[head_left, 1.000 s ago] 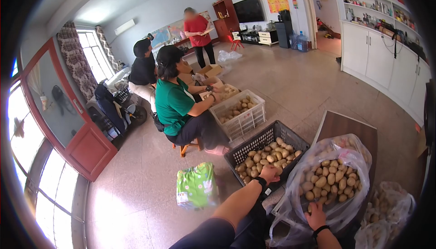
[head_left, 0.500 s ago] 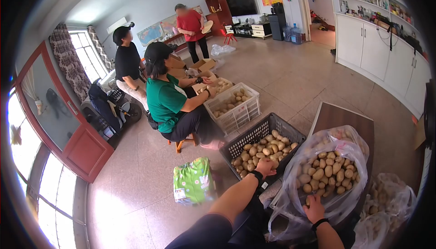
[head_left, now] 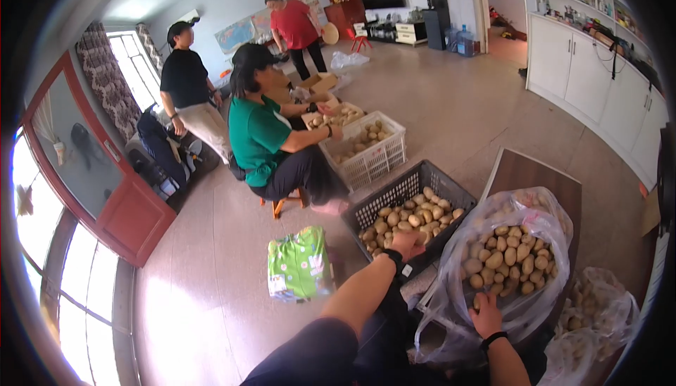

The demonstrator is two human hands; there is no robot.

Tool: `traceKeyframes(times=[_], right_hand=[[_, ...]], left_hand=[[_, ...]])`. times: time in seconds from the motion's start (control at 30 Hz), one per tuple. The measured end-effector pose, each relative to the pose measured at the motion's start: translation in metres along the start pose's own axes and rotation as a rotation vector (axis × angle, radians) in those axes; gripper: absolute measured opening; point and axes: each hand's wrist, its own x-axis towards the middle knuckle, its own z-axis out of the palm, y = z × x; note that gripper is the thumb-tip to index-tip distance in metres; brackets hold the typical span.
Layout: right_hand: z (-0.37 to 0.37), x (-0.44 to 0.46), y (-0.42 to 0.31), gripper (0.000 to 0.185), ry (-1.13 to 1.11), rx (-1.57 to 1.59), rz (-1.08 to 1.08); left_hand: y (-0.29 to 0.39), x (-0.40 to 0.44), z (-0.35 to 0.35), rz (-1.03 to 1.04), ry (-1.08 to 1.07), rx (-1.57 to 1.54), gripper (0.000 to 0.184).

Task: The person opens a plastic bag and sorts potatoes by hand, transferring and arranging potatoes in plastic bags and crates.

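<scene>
My left hand [head_left: 407, 245] is over the near side of a black plastic crate [head_left: 362, 210], fingers curled round a kiwifruit that they partly hide. Many brown oval kiwifruit [head_left: 422, 210] lie in that crate. To the right, my right hand [head_left: 486, 315] is at the near edge of a clear plastic bag [head_left: 451, 294], its fingers closed on one kiwifruit [head_left: 478, 304]. The open bag holds a heap of similar kiwifruit [head_left: 510, 256] and rests on a dark brown board [head_left: 524, 175].
A person in green [head_left: 260, 133] sits beside a white crate [head_left: 373, 168] of kiwifruit. Two more people stand behind, one in black [head_left: 184, 80], one in red [head_left: 294, 27]. A green package [head_left: 299, 266] lies on the floor; another filled bag [head_left: 598, 308] is at right.
My left hand has shifted slightly left and up over the crate; my right hand stays at the bag's edge. The person in red bends lower, and the one in black stands more upright.
</scene>
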Motion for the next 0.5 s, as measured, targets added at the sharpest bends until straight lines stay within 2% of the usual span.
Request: traceKeyframes(times=[0.03, 0.07, 0.1, 0.13, 0.17, 0.2, 0.3, 0.33, 0.4, 0.43, 0.5], right_hand=[[0.001, 0.0, 0.0, 0.048, 0.016, 0.001, 0.003], [0.001, 0.0, 0.0, 0.048, 0.023, 0.0, 0.003], [0.001, 0.0, -0.001, 0.048, 0.013, 0.015, 0.018], [-0.004, 0.0, -0.002, 0.051, -0.05, 0.042, 0.004], [-0.003, -0.003, 0.004, 0.052, -0.045, 0.028, -0.023], [0.0, 0.0, 0.004, 0.052, -0.02, 0.025, -0.052], [-0.005, -0.002, 0.001, 0.052, -0.032, 0.024, -0.058], [-0.008, -0.001, 0.0, 0.052, -0.025, 0.026, -0.062], [-0.01, -0.001, -0.005, 0.052, -0.058, 0.076, -0.058], [-0.008, -0.001, -0.007, 0.052, -0.054, 0.08, -0.06], [-0.006, -0.002, -0.008, 0.052, -0.038, 0.079, -0.013]], left_hand=[[0.0, -0.001, -0.003, 0.062, 0.021, -0.008, 0.013], [0.0, 0.003, -0.013, 0.228, -0.099, 0.42, 0.013], [0.0, 0.006, -0.024, 0.474, -0.117, 0.989, 0.013], [0.0, 0.01, -0.034, 0.739, -0.059, 1.364, 0.013], [-0.003, 0.016, -0.031, 0.275, -0.131, 0.556, 0.022], [-0.005, 0.022, -0.027, -0.017, 0.088, -0.344, 0.032], [0.003, 0.022, -0.029, 0.053, 0.198, -0.345, 0.031], [-0.014, 0.045, -0.049, 0.066, -0.018, -0.575, 0.031], [-0.007, 0.039, -0.054, 0.081, -0.241, -0.797, 0.033], [0.015, 0.004, -0.037, 0.089, -0.091, -0.747, 0.036], [0.026, -0.015, -0.02, 0.174, 0.258, -0.372, 0.046]])
